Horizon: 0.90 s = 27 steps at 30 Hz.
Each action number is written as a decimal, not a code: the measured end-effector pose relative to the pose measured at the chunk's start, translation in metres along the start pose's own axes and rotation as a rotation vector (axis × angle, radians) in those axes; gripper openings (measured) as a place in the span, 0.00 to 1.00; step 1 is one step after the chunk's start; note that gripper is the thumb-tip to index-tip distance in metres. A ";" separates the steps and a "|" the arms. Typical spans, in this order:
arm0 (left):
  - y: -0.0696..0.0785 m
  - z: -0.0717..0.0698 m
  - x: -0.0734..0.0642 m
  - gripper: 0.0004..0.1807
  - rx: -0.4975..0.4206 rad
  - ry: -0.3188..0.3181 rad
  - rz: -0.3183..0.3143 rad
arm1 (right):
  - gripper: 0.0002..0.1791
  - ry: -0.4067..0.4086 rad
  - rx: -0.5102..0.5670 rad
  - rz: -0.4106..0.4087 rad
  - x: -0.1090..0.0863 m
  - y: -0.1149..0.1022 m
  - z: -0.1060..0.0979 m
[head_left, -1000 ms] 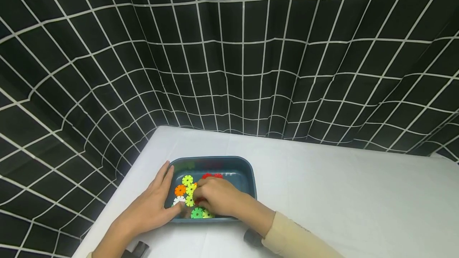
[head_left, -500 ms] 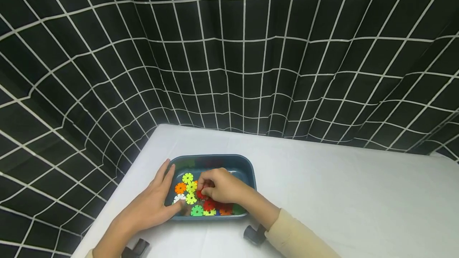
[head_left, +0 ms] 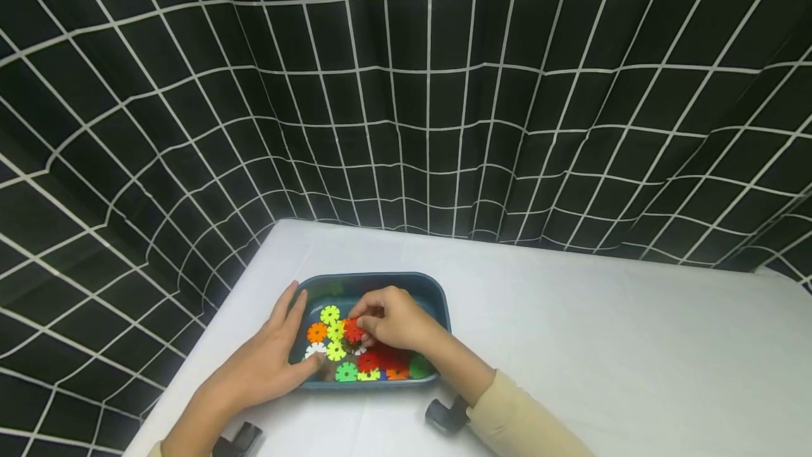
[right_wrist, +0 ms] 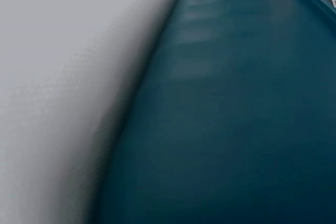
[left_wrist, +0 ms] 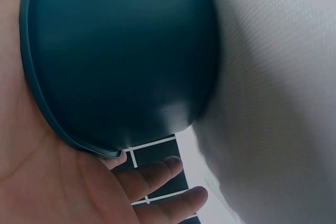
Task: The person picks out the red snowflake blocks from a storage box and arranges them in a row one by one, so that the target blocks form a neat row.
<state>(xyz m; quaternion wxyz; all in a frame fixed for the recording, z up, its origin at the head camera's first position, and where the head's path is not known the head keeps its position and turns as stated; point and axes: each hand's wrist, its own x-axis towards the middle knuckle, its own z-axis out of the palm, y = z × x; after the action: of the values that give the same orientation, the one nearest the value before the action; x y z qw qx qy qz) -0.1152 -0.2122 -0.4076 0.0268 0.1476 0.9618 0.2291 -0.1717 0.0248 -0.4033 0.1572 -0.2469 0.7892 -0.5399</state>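
A dark teal plastic tray point(head_left: 426, 296) holds several notched plastic discs in the head view. My left hand point(head_left: 263, 362) rests along its left end, long fingers extended at the rim and thumb over the near corner. In the left wrist view the palm lies against the rim of the tray point(left_wrist: 126, 61). Inside the tray, my right hand point(head_left: 395, 319) pinches a red notched disc point(head_left: 353, 331) between thumb and forefinger. Left of it lie an orange disc point(head_left: 317, 332), a white disc point(head_left: 315, 350) and several yellow ones. The right wrist view shows only the tray's outer wall point(right_wrist: 236, 103) and cloth.
The tray stands on a white-covered table point(head_left: 571, 330) near its left edge. A black curtain point(head_left: 457, 111) with white grid lines hangs behind and to the left. More discs, including a green disc point(head_left: 346, 372), lie along the tray's near side.
My right hand has moved from low among the discs up toward the far side, lifting a red disc into plainer sight. My left hand has stayed at the tray's left end.
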 end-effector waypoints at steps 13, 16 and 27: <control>0.000 0.000 0.001 0.53 -0.011 0.004 0.006 | 0.04 0.058 0.068 0.048 0.000 -0.003 -0.002; 0.000 0.000 0.001 0.53 -0.009 0.004 0.000 | 0.04 0.067 0.069 0.061 0.000 -0.003 -0.003; -0.001 0.000 0.001 0.53 -0.005 -0.015 -0.010 | 0.04 0.083 0.088 0.065 -0.007 -0.005 -0.012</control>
<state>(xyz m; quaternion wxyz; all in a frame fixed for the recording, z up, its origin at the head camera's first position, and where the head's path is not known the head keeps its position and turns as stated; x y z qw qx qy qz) -0.1160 -0.2126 -0.4083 0.0353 0.1445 0.9617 0.2303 -0.1708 0.0369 -0.3947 0.1523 -0.1913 0.7780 -0.5786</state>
